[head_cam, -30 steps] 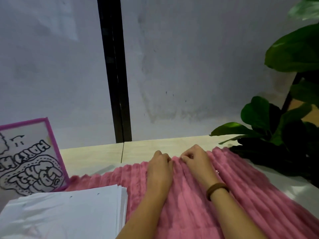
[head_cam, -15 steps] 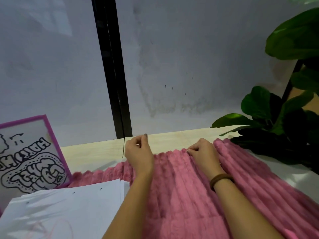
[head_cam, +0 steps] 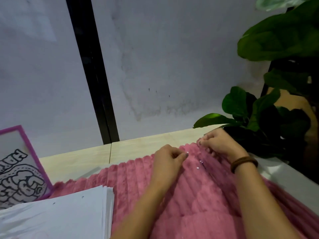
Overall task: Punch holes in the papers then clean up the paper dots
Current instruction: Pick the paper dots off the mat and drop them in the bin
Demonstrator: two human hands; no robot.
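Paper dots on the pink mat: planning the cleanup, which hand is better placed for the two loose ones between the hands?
Probably the left hand: its thumb points at the paper dots close by, while the right hand sits at the far edge of the pink mat.

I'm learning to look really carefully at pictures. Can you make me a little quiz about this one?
1. True or false: the paper dots lie on the pink fuzzy cloth.
2. What stands just beyond the right hand? A) a lamp B) a green plant C) a cup
3. Fill the gap: the brown bracelet sits on the ___ wrist.
Key: 1 true; 2 B; 3 right.
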